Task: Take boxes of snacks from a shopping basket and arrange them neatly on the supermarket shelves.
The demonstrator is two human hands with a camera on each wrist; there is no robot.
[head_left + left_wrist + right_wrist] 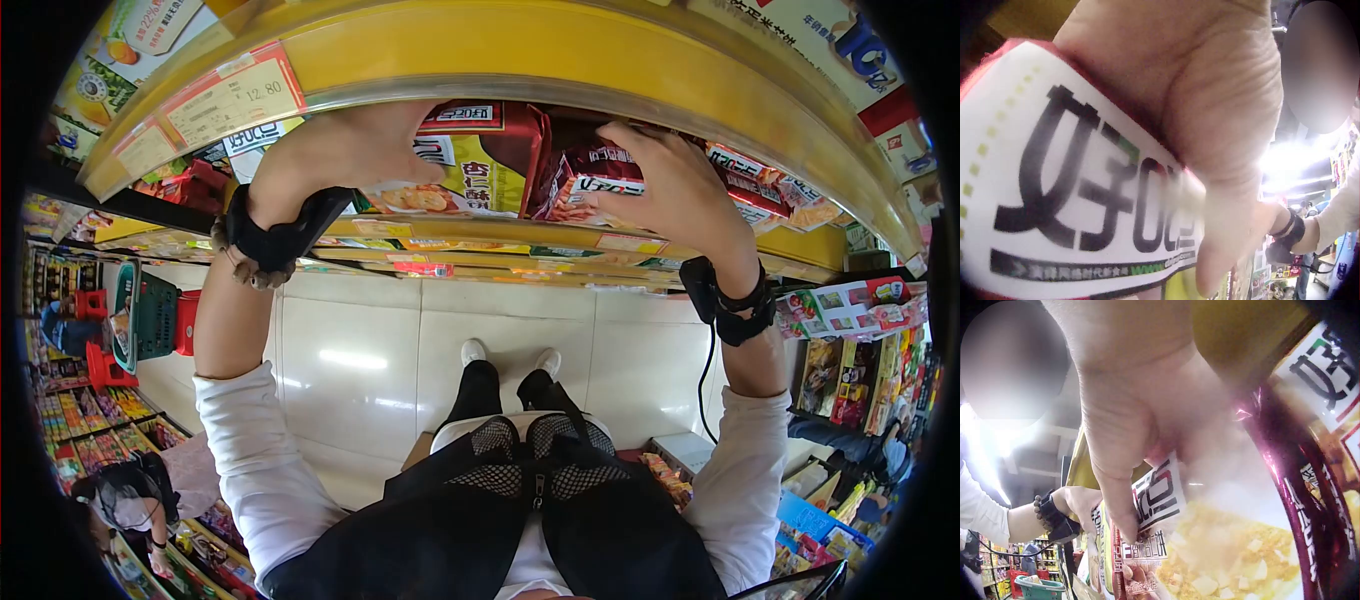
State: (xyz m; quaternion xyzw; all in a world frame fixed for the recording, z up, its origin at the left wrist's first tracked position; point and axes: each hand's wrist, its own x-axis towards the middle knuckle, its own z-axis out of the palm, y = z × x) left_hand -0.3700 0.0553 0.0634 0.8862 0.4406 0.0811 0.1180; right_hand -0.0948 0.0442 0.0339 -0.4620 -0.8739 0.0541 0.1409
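Observation:
My left hand (360,150) reaches onto the shelf from the left and grips a yellow and red biscuit packet (485,185). Its thumb lies over the printed front, while the other fingers are hidden behind the upper shelf edge. In the left wrist view, the packet's white label (1104,206) fills the space beside the thumb. To the right, my right hand (670,185) holds a dark red biscuit packet (606,184) between thumb and fingers. The right wrist view shows the thumb on the front of this packet (1229,556).
A yellow shelf edge (560,65) with a price tag (235,95) runs just above the hands. More red packets (745,185) stand right of the right hand. A green basket (145,315) is at the left; a person (130,500) is at lower left.

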